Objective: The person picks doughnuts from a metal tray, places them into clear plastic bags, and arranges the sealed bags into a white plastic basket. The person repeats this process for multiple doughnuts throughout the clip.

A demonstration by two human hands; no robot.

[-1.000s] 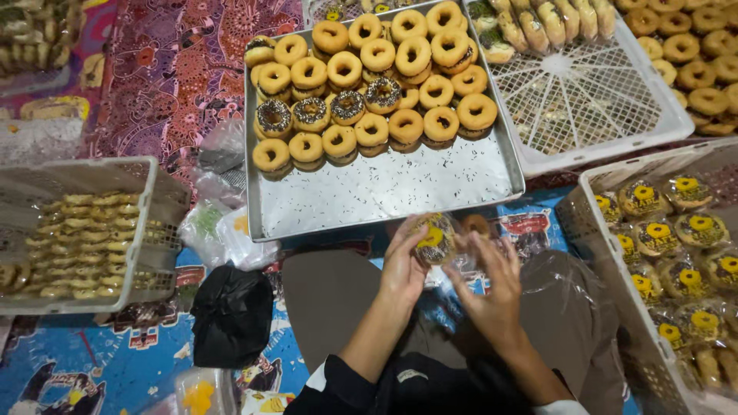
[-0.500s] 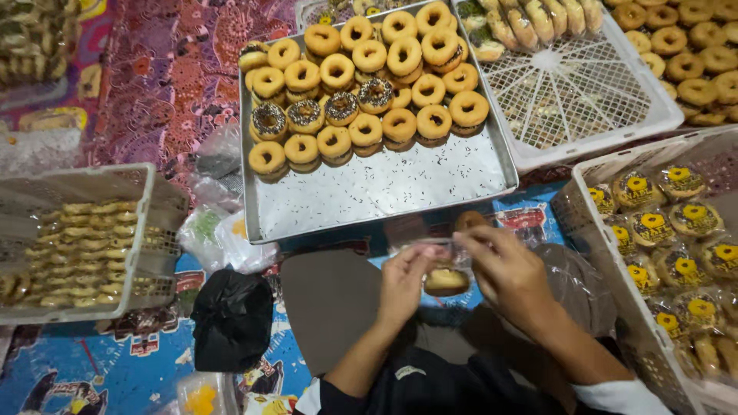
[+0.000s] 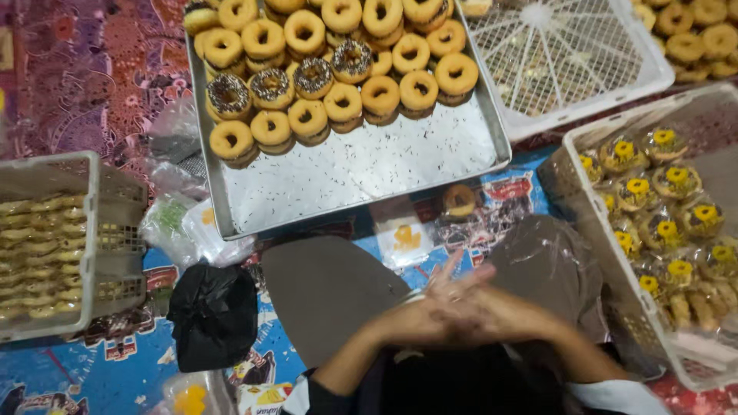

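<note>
The left hand and right hand are pressed together, fingers crossing, just below the tray. A wrapped donut lies beside the tray.

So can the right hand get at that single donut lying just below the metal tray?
Probably yes. The right hand is pressed against the left hand and seems empty, and the wrapped donut lies just ahead of the metal tray with nothing between.
</note>
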